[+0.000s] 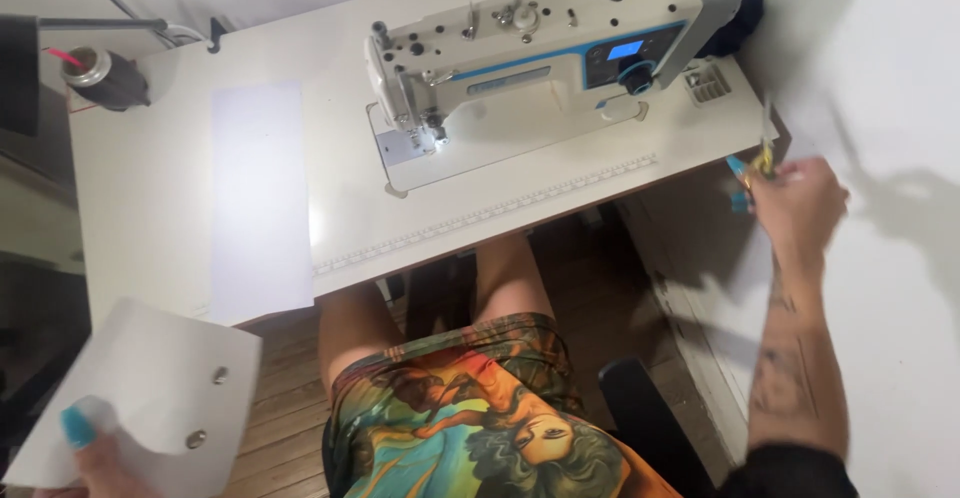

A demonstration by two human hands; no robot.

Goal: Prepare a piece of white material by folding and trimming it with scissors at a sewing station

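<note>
We pinch the white snap-studded piece in our left hand, keeping it flat, while our right hand grips small scissors firmly, blades pointing away.

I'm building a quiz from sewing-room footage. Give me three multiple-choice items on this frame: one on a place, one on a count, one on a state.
1. Where does the long white strip lie?
A. On the table, left of the sewing machine
B. On the floor
C. On the person's lap

2. How many metal snaps show on the white piece in the left hand?
A. None
B. Two
C. Five

3. The right hand is:
A. Flat on the table
B. Empty and open
C. Closed on small scissors

Key: 1 A, the strip lies on the tabletop; 2 B, two studs show; 3 C, fingers wrap the handles.
</note>
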